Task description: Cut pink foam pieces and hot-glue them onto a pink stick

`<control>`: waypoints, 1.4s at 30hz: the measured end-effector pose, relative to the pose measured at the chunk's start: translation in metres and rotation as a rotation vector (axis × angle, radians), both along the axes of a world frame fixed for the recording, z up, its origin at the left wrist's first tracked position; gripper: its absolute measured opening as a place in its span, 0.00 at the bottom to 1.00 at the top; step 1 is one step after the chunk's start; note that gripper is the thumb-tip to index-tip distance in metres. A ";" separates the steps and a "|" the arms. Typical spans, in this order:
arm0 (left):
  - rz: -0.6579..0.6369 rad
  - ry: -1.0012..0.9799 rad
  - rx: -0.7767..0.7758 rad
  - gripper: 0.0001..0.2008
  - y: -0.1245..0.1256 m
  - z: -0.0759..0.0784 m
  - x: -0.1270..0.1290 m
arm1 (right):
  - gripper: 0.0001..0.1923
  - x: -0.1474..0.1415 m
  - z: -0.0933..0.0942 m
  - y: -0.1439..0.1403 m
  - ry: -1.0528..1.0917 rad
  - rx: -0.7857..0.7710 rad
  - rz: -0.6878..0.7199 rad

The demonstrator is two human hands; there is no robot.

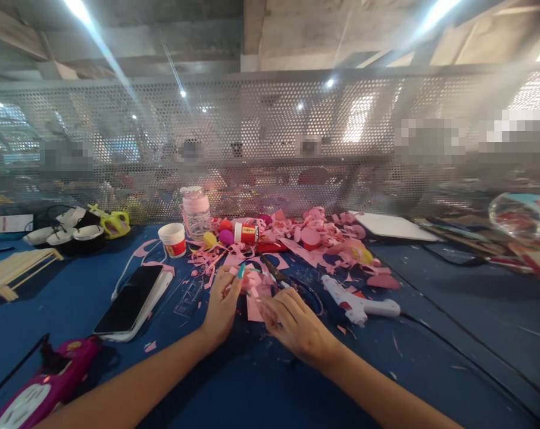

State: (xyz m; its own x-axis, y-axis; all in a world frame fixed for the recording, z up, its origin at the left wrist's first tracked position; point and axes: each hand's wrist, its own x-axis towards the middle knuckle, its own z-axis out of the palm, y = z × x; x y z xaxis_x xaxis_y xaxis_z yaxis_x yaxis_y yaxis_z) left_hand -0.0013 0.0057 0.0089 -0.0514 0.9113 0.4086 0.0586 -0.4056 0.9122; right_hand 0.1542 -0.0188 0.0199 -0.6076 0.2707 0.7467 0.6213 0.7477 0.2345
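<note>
My left hand (222, 301) is closed, its thumb and fingers pinching a small pink piece (254, 305) that looks like cut foam or paper. Close beside it, my right hand (299, 325) has its fingers bent together at the right edge of that piece; what they grip, if anything, is hidden. Just behind the right hand lie scissors (314, 296) with dark handles. A white glue gun (356, 304) rests on its side to the right. Beyond both hands spreads a heap of pink scraps (312, 237).
At left are a phone (129, 301), a stack of paper cups (172, 239), a magenta power strip (50, 381) and a small wooden rack (19, 271). A bottle (196, 211) stands before a perforated metal screen (270, 137). The glue gun's cord (466, 351) crosses the blue table at right.
</note>
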 end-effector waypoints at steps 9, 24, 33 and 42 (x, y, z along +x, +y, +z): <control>-0.021 -0.209 -0.190 0.15 0.013 -0.012 -0.002 | 0.09 0.010 -0.007 0.008 -0.172 0.061 -0.026; -0.082 -0.326 -0.278 0.13 0.006 -0.004 -0.001 | 0.09 0.021 -0.012 0.018 -0.275 0.142 -0.145; -0.005 -0.290 -0.339 0.14 0.011 -0.006 -0.003 | 0.08 0.037 -0.006 0.030 -0.248 0.086 -0.162; 0.086 0.107 -0.166 0.20 0.014 -0.012 -0.006 | 0.09 0.039 0.000 0.026 -0.259 0.166 -0.057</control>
